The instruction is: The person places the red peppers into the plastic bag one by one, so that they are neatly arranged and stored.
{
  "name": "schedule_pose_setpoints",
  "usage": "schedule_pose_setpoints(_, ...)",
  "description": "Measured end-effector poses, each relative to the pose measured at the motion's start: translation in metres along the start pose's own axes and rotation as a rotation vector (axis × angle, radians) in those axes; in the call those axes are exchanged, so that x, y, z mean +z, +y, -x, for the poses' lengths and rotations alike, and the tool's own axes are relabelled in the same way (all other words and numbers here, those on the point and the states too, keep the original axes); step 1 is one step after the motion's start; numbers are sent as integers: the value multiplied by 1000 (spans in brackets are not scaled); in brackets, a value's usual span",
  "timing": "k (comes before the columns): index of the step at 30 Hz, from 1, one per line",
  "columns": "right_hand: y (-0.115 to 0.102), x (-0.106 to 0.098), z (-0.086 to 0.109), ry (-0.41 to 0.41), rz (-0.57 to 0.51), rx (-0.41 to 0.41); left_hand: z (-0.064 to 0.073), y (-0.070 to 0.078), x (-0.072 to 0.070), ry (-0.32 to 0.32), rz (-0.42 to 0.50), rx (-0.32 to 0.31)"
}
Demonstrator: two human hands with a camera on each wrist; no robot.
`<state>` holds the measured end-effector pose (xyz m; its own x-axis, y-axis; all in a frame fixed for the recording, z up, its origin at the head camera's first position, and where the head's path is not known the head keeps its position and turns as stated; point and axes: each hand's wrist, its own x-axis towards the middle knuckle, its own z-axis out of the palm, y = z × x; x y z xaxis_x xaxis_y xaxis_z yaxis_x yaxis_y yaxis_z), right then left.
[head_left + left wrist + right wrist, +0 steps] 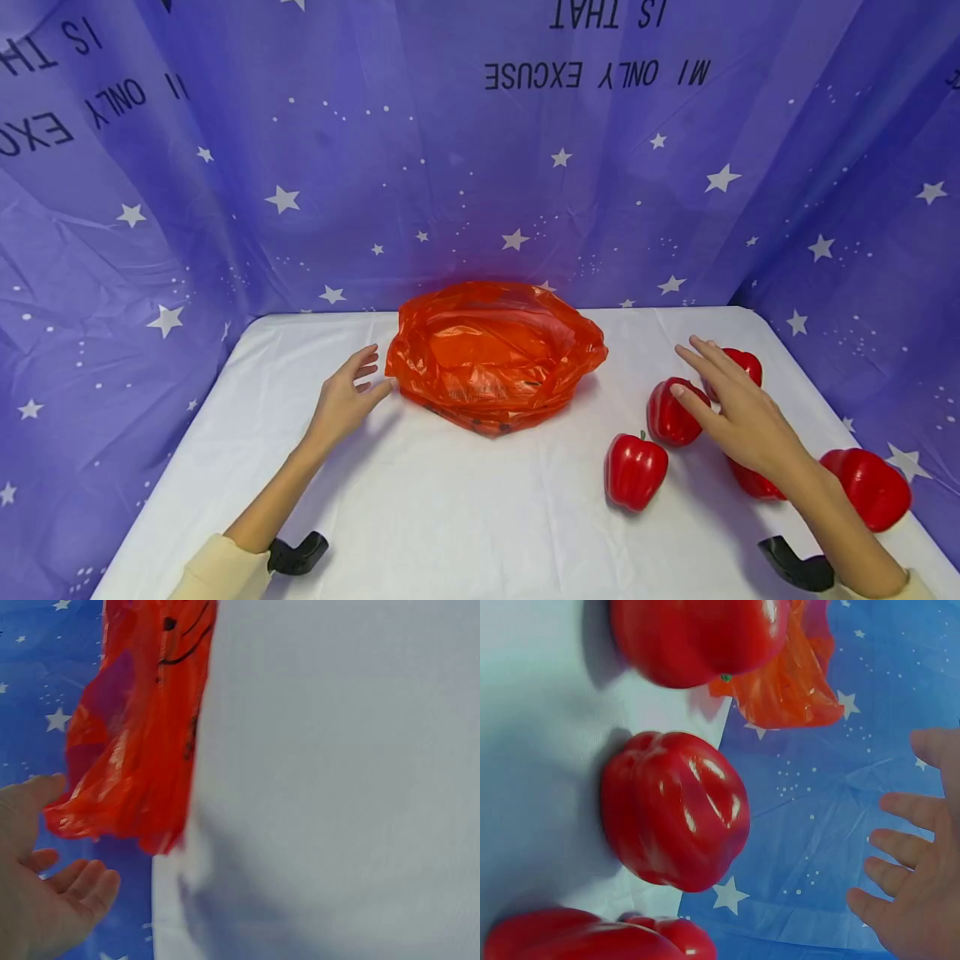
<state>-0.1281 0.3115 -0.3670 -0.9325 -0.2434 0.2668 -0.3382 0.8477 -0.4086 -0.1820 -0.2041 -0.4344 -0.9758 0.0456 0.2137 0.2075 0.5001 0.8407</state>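
A red-orange plastic bag [487, 358] stands on the white table with its mouth spread wide. At its left edge is my left hand [348, 396], fingers apart and holding nothing; in the left wrist view the thumb [46, 789] is right at the bag's crumpled rim [75, 817]. My right hand [738, 408] hovers with spread fingers over a group of red bell peppers on the right, empty. One bell pepper [675, 421] shows beside its thumb, another [742, 367] behind its fingers, and a third, partly hidden, under the palm. The right wrist view shows a bell pepper [675, 814] lying apart from the fingers.
A bell pepper [636, 472] with a green stem sits nearest the table's middle. Another bell pepper [870, 487] lies by the right table edge, beyond the right forearm. A purple star-printed curtain [465, 192] surrounds the table [465, 517] at the back and sides.
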Motion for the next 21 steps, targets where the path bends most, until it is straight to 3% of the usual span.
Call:
schedule_pose_setpoints(4,-3,2,4,0,-41,1,-4,-7,11,26,130,-15)
schedule_pose_setpoints(9,-9,4,10,5,-81,17,-7,-13,19,50,209,-30)
schedule_pose_setpoints(21,-25,12,38,77,-218,115,-12,-15,26,112,268,-48)
